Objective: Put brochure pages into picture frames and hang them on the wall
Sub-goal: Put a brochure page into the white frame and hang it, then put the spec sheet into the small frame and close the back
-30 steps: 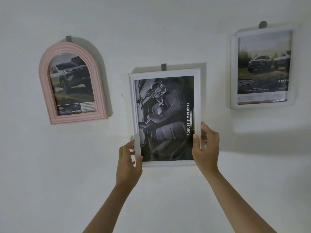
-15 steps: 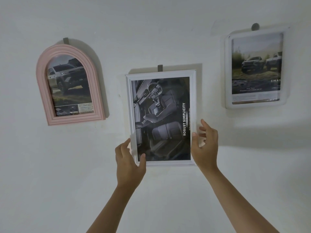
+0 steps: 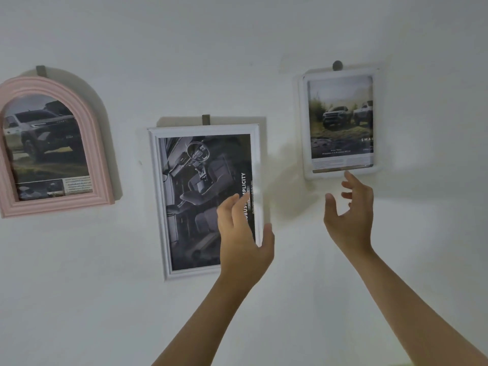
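Three frames hang on the wall (image 3: pixel 237 48). The left hand (image 3: pixel 241 233) is spread in front of the middle white frame (image 3: pixel 158 202), holding nothing; the right hand (image 3: pixel 348 215), fingers spread, reaches under the rounded white frame (image 3: pixel 302 128). Judged step: straightening. Next move calls for gentle nudging at that frame's lower edge.

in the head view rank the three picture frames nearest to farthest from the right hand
From the right hand:
1. White rounded frame, just above its fingertips, upper right.
2. White rectangular frame, in the middle, to its left.
3. Pink arched frame, far left.
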A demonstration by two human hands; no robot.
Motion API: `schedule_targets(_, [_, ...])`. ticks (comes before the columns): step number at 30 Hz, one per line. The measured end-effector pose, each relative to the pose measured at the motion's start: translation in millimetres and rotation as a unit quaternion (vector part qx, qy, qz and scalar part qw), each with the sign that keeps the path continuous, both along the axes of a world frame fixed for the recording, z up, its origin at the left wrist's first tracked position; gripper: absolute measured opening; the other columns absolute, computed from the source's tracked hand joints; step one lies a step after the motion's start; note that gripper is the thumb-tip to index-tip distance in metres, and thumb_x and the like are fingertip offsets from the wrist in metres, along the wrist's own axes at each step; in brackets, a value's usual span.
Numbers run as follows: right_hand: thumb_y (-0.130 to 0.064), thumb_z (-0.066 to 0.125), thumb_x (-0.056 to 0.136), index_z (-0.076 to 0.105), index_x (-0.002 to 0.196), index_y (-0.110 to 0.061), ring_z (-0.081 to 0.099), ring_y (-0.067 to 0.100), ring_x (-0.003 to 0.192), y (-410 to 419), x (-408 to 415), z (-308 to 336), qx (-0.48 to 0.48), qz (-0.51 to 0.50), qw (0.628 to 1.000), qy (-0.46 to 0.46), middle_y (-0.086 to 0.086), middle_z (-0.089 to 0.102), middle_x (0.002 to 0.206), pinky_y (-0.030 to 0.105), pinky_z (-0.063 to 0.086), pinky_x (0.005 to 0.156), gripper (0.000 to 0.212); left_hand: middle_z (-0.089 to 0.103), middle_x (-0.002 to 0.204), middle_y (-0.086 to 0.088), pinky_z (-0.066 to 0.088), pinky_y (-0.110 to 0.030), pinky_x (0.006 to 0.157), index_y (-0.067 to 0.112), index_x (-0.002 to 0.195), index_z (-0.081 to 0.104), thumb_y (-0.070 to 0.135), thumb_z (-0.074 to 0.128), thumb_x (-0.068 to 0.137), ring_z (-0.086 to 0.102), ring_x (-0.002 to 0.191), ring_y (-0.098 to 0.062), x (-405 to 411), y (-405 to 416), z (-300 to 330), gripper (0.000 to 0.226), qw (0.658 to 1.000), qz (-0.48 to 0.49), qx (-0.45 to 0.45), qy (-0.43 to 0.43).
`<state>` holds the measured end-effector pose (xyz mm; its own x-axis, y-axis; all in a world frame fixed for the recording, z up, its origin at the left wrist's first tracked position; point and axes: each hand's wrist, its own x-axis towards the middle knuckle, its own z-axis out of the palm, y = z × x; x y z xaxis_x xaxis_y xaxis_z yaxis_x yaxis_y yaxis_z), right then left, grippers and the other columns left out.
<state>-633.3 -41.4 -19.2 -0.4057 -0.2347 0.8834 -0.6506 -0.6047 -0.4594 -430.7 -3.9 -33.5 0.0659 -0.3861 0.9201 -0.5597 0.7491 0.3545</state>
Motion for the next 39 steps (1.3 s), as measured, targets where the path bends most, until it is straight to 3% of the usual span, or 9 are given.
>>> schedule_targets(4, [-0.023,0.075,0.078,0.037,0.140,-0.015,0.048,0.029,0.114,-7,-44,23,0.046,-0.056,0.997,0.008,0.015,0.044,0.127,0.041,0.047,0.094,0.074,0.037,0.131,-0.006,0.039,-0.027,0.103,0.011,0.133,0.038,0.018,0.067,0.079,0.042,0.121,-0.019,-44,-17,21,0.061,0.999,-0.040,0.000,-0.026])
schedule_targets(8, [-0.043,0.082,0.066,0.022,0.146,-0.017,0.033,0.034,0.128,-21,-80,44,0.143,-0.105,0.983,0.041,0.016,0.032,0.140,0.049,0.037,0.101,0.104,0.041,0.131,-0.002,0.043,-0.025,0.098,0.016,0.138,0.032,0.019,0.064,0.084,0.047,0.116,-0.014,-79,-42,43,0.063,0.994,-0.090,0.047,-0.029])
schedule_targets(14, [-0.058,0.081,0.053,0.023,0.146,-0.015,0.035,0.038,0.123,-37,-97,52,0.124,-0.168,0.976,0.062,0.019,0.034,0.137,0.053,0.039,0.097,0.118,0.048,0.124,-0.003,0.047,-0.028,0.095,0.018,0.138,0.033,0.018,0.067,0.081,0.050,0.112,-0.015,-106,-68,66,0.066,0.994,-0.100,0.031,-0.020])
schedule_targets(19, [-0.047,0.085,0.055,0.024,0.146,-0.015,0.031,0.033,0.128,-42,-96,50,0.093,-0.094,0.990,0.051,0.016,0.032,0.141,0.048,0.038,0.100,0.115,0.046,0.129,-0.003,0.050,-0.032,0.096,0.018,0.141,0.030,0.008,0.067,0.080,0.048,0.118,-0.015,-124,-73,72,0.072,0.988,-0.145,0.032,-0.035])
schedule_targets(25, [-0.051,0.084,0.054,0.026,0.145,-0.014,0.029,0.031,0.127,-35,-93,52,0.083,-0.088,0.992,0.032,0.014,0.033,0.140,0.042,0.033,0.101,0.115,0.048,0.129,-0.002,0.053,-0.036,0.092,0.015,0.140,0.033,0.003,0.066,0.080,0.048,0.118,-0.015,-124,-74,78,0.069,0.986,-0.162,0.040,-0.010])
schedule_targets(29, [-0.053,0.080,0.052,0.025,0.145,-0.015,0.031,0.026,0.129,-19,-87,52,0.063,-0.053,0.996,0.028,0.013,0.031,0.138,0.033,0.035,0.099,0.115,0.049,0.127,-0.001,0.055,-0.030,0.088,0.019,0.139,0.033,0.003,0.067,0.081,0.051,0.115,-0.014,-113,-64,78,0.069,0.982,-0.180,0.050,-0.005])
schedule_targets(33, [-0.048,0.082,0.050,0.020,0.147,-0.019,0.034,0.015,0.128,5,-79,50,0.060,0.017,0.997,0.042,0.011,0.027,0.137,0.008,0.034,0.095,0.118,0.052,0.123,0.005,0.053,-0.013,0.080,0.029,0.132,0.036,0.003,0.068,0.081,0.054,0.108,-0.010,-93,-41,75,0.065,0.975,-0.204,0.084,0.015])
schedule_targets(36, [-0.053,0.080,0.048,0.021,0.147,-0.022,0.039,0.017,0.127,30,-68,40,0.064,0.081,0.994,0.046,0.004,0.029,0.138,0.028,0.044,0.101,0.121,0.054,0.114,0.012,0.051,-0.008,0.075,0.038,0.124,0.035,0.003,0.068,0.081,0.055,0.100,-0.002,-69,-16,61,0.064,0.971,-0.205,0.120,0.025])
schedule_targets(39, [-0.044,0.081,0.055,0.026,0.143,-0.031,0.046,0.015,0.125,57,-48,23,0.074,0.155,0.985,0.014,-0.006,0.037,0.140,0.040,0.053,0.094,0.105,0.054,0.115,0.014,0.054,-0.015,0.079,0.041,0.124,0.036,0.004,0.068,0.081,0.057,0.104,-0.006,-41,7,36,0.065,0.970,-0.193,0.149,0.019])
